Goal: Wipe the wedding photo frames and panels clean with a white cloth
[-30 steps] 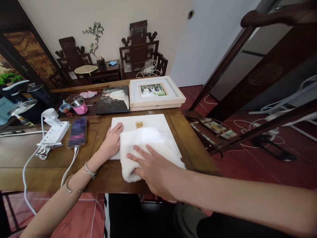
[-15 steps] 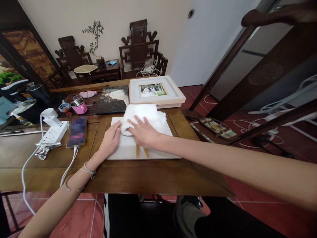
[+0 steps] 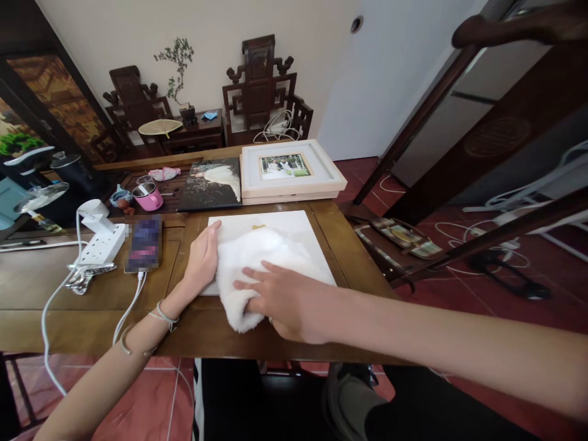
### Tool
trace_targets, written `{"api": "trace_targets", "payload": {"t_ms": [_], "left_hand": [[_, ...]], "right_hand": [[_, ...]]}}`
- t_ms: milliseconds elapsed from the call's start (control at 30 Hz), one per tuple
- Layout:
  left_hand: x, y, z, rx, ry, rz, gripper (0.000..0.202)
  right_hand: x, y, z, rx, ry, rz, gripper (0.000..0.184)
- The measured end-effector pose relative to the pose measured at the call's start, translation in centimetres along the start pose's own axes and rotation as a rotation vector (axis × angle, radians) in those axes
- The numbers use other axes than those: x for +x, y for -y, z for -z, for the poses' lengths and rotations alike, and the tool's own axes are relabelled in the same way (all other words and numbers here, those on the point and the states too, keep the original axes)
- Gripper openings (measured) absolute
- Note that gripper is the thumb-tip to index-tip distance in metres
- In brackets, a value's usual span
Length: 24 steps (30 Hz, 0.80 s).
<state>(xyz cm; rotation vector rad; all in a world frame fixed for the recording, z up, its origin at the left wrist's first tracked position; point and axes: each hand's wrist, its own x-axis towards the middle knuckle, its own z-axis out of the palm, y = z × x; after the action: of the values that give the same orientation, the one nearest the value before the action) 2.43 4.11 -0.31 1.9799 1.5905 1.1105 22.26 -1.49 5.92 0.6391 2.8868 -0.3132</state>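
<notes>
One fluffy white cloth (image 3: 239, 257) lies on a flat white rectangular board (image 3: 291, 220) and overhangs its near edge, stopping short of the front edge of the brown wooden surface (image 3: 193, 334). The right hand (image 3: 289, 300) has a wide grip, fingers splayed over the cloth, thumb at a fold. The left hand (image 3: 202, 254) lies along the board's left edge; whether its grip pinches the board cannot be told. Room remains right of the board; beyond its far edge, a narrower gap separates a pale wood-framed picture (image 3: 324, 168).
</notes>
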Motion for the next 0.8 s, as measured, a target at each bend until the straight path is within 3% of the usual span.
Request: {"api": "trace_targets", "payload": {"t_ms": [200,467,633,800], "left_hand": [[-0.7,0.1,-0.6,0.189,0.271,-0.007,0.053],[-0.3,0.0,-0.3,0.234,0.259,-0.059,0.048],[-0.6,-0.2,-0.4,0.345,0.320,-0.123,0.039],[-0.6,0.2,-0.6,0.368,0.275,-0.195,0.037]], "right_hand": [[1.4,-4.1,1.0,0.040,-0.115,-0.272,0.047],[6.1,-7.5,1.9,0.152,-0.225,-0.437,0.045],[7.5,-8.6,3.3,0.208,-0.250,-0.380,0.039],[10.3,-7.9,4.3,0.218,-0.237,-0.260,0.035]]}}
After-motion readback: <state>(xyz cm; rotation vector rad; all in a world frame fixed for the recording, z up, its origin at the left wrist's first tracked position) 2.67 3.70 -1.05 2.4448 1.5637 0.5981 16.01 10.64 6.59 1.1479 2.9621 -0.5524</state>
